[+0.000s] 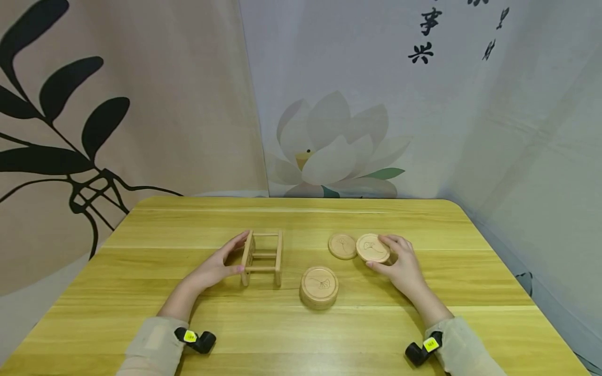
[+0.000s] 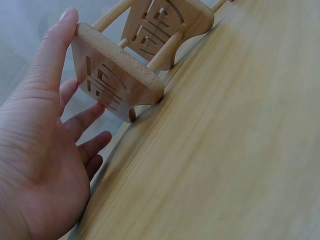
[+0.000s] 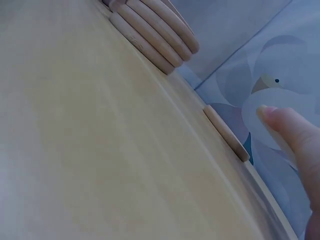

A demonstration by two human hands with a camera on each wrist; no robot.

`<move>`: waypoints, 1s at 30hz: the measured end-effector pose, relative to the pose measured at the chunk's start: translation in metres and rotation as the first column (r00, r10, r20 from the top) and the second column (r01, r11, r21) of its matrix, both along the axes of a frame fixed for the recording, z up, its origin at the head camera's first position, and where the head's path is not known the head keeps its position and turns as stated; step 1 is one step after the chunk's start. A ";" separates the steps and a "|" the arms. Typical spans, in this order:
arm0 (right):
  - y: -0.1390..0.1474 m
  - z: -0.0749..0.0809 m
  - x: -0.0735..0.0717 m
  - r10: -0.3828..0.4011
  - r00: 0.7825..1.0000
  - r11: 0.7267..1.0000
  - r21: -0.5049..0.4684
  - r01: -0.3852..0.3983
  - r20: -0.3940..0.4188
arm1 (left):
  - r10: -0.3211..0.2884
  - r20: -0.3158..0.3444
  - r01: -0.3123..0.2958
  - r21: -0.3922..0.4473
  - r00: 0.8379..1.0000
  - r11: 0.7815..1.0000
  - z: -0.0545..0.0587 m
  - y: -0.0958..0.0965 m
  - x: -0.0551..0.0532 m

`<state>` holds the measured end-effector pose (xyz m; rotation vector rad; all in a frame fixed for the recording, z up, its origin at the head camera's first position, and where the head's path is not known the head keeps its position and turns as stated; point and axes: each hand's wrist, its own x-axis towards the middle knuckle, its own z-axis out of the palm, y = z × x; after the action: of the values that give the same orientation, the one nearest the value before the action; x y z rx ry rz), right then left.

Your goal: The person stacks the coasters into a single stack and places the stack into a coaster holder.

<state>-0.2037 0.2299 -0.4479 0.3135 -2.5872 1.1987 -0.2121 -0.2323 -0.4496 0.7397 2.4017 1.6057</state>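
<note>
My left hand (image 1: 213, 269) is at the left end of a small wooden coaster rack (image 1: 265, 255), thumb and index finger at the two edges of its end panel. In the left wrist view, the panel (image 2: 115, 75) has cut-out slots, and the other fingers (image 2: 90, 145) are spread beside it. My right hand (image 1: 404, 263) pinches a round wooden coaster (image 1: 373, 247) with a carved leaf pattern. That coaster overlaps the edge of another coaster (image 1: 342, 246) lying flat. The right wrist view shows a digit of the right hand (image 3: 295, 132); the held coaster is hard to make out there.
A stack of several round coasters (image 1: 319, 287) stands on the wooden table (image 1: 301, 339), between the rack and my right hand. Behind the table's far edge hangs a printed cloth (image 1: 338, 141) with a lotus and dark leaves.
</note>
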 end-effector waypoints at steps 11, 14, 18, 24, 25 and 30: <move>-0.012 -0.002 0.006 0.051 0.998 0.998 -0.019 -0.052 -0.030 | -0.003 -0.003 0.003 -0.002 1.000 1.000 -0.003 -0.001 -0.001; -0.015 -0.002 0.007 0.063 0.997 0.998 -0.021 -0.064 -0.033 | 0.006 0.014 -0.006 0.003 1.000 1.000 -0.002 -0.001 -0.001; -0.020 -0.001 0.010 0.085 0.996 0.996 -0.026 -0.086 -0.041 | 0.007 0.014 -0.007 0.003 1.000 1.000 -0.001 0.000 0.000; -0.026 -0.001 0.014 0.115 0.993 0.992 -0.040 -0.116 -0.037 | 0.007 0.009 -0.007 0.004 1.000 1.000 -0.001 0.000 0.000; -0.027 -0.001 0.015 0.118 0.992 0.992 -0.041 -0.119 -0.035 | 0.007 0.009 -0.007 0.004 1.000 1.000 -0.001 -0.001 0.000; -0.032 0.000 0.018 0.128 0.991 0.991 -0.037 -0.130 -0.041 | 0.002 0.007 -0.002 0.004 1.000 1.000 -0.001 -0.001 -0.001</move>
<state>-0.1858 0.1977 -0.4477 0.4973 -2.5408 1.2718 -0.2130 -0.2337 -0.4508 0.7311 2.3965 1.6114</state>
